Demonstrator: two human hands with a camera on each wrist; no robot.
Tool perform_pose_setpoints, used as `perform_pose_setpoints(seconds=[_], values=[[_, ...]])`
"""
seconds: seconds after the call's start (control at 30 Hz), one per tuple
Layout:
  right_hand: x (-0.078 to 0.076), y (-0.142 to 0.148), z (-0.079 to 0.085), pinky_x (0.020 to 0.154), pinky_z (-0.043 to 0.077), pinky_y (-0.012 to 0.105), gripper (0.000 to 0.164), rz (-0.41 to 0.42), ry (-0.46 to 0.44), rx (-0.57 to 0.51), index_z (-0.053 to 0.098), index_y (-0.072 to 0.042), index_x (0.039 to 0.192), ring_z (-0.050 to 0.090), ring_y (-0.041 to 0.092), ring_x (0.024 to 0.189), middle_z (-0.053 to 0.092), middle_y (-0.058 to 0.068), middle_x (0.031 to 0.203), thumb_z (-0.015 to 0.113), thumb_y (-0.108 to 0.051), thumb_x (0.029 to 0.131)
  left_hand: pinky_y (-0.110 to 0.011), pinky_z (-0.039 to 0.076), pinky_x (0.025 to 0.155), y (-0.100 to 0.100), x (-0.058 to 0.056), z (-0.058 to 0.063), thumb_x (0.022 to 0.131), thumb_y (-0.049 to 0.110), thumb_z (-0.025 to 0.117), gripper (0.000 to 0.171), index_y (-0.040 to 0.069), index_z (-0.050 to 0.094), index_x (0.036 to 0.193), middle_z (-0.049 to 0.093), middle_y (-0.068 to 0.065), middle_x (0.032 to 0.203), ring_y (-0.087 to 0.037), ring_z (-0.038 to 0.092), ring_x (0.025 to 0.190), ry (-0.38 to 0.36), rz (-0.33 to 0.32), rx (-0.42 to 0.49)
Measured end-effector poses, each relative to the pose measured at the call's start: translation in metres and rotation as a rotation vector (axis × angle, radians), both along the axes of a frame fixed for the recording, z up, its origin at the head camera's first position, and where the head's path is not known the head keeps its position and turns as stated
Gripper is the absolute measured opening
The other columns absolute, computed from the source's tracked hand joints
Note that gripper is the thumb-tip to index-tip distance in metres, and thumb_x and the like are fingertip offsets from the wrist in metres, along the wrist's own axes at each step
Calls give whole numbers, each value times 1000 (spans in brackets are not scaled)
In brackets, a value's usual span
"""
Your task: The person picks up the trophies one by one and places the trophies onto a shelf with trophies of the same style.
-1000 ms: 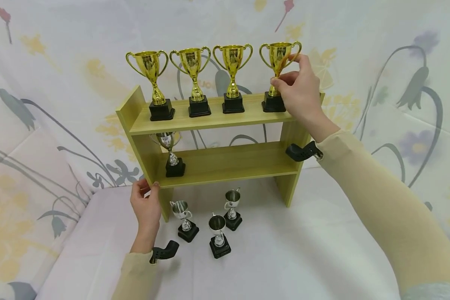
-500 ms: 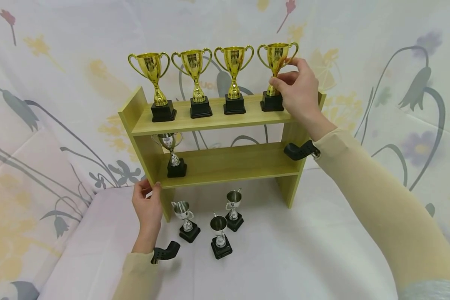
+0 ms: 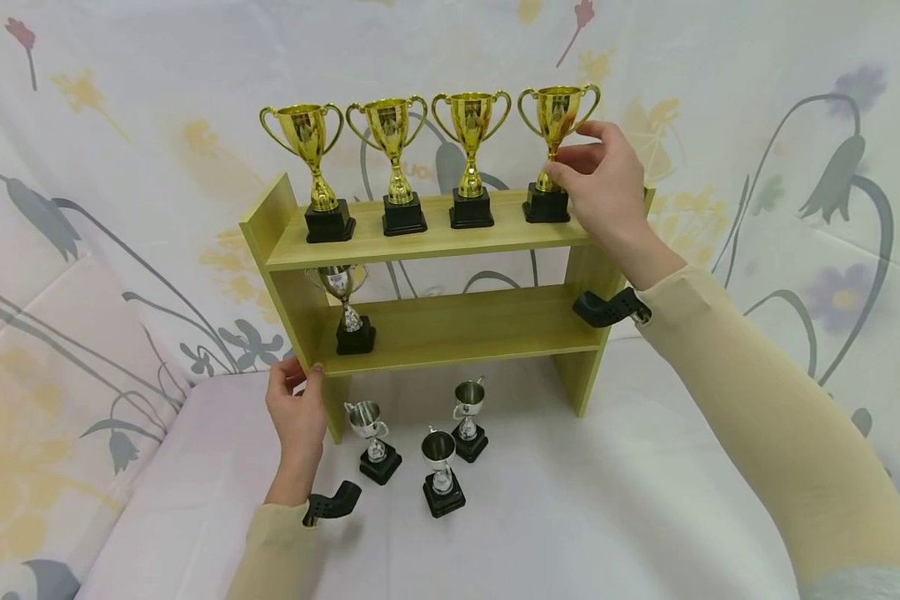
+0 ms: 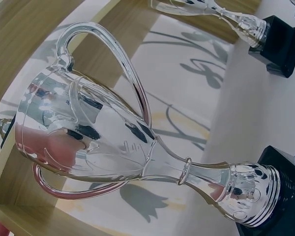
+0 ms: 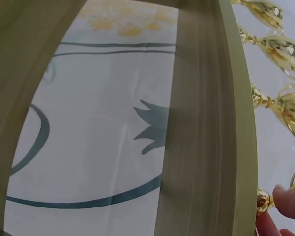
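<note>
In the head view, my right hand [image 3: 607, 187] pinches the stem of the rightmost gold trophy cup [image 3: 557, 108], which stands on the top board of a wooden shelf [image 3: 457, 242]. The right wrist view catches only its thumb and some fingers at that stem. My left hand [image 3: 297, 408] grips the lower left side of the shelf, with the thumb in front at the middle board. Closest to the left wrist camera is a silver trophy cup [image 4: 88, 128] on a black base. A second silver trophy [image 3: 341, 287] stands at the left end of the middle board.
Three more gold trophies [image 3: 390, 125] line the top board to the left. Below the shelf, three silver trophies [image 3: 438, 450] stand on the white tablecloth [image 3: 570, 517]. A floral cloth [image 3: 757, 250] hangs behind.
The rightmost gold trophy has shifted slightly left along the top board with my right hand. The right hand's fingers now sit a little lower on it. My left hand stays on the shelf.
</note>
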State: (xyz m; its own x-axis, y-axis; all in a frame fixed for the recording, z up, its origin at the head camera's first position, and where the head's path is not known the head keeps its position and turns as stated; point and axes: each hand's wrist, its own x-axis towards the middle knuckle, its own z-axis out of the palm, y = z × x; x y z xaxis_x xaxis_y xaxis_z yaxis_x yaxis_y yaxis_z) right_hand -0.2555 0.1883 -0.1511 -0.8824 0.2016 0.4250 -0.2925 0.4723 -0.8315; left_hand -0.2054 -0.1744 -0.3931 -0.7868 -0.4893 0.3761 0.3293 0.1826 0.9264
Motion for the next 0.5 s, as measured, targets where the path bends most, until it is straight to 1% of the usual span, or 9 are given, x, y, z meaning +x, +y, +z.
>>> perform_pose_setpoints(seconds=[0.27, 0.5], values=[[6, 1, -3, 97, 46, 28, 52, 12, -3, -45, 46, -10, 144, 58, 19, 120, 63, 8, 130, 65, -16, 96, -28, 40, 80, 0, 1, 0, 97, 10, 59, 24, -5, 56, 116, 53, -2, 100, -13, 53, 97, -23, -1, -11], [13, 3, -7, 97, 46, 27, 48, 11, 23, -28, 49, -9, 142, 59, 20, 118, 64, 7, 129, 64, -15, 96, -27, 40, 79, -1, 0, -1, 98, 11, 59, 25, -4, 56, 118, 52, -2, 101, -12, 52, 98, -33, 2, -17]])
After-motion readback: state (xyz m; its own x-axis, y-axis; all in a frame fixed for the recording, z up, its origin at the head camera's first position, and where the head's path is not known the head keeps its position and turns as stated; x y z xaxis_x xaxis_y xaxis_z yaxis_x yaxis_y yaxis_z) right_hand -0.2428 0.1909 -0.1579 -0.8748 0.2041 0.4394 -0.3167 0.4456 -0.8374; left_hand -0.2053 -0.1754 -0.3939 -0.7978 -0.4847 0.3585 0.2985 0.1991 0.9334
